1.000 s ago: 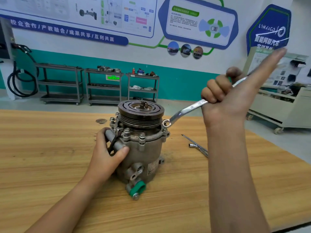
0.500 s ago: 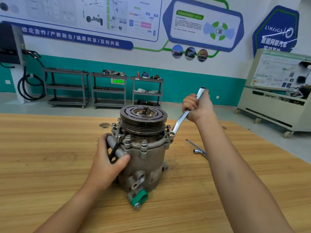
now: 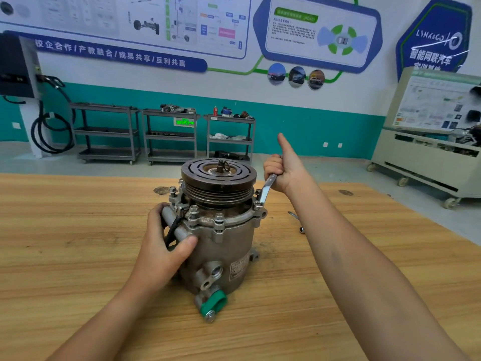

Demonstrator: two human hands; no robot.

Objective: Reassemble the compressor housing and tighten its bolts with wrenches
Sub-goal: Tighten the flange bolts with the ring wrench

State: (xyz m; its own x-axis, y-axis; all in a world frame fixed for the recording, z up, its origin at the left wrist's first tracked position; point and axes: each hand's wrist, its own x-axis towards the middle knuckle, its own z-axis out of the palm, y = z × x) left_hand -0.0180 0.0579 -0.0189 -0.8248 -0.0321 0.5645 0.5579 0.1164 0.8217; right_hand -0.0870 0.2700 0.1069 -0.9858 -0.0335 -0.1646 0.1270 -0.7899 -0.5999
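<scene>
A grey metal compressor (image 3: pixel 223 246) stands upright on the wooden table (image 3: pixel 78 256), its dark grooved pulley on top and several bolts around the housing flange. My left hand (image 3: pixel 162 246) grips the tube and black cable on its left side. My right hand (image 3: pixel 282 170) grips a silver wrench (image 3: pixel 266 191), index finger stuck out upward. The wrench's ring end sits on the bolt (image 3: pixel 258 204) at the flange's right edge.
A second wrench (image 3: pixel 296 221) lies on the table right of the compressor, partly hidden by my right forearm. A green cap (image 3: pixel 213 303) sticks out at the compressor's base. Shelving carts and a training stand line the far wall.
My right hand swung the wrench handle in toward the pulley, from far out on the right to close beside it. The left hand kept its grip.
</scene>
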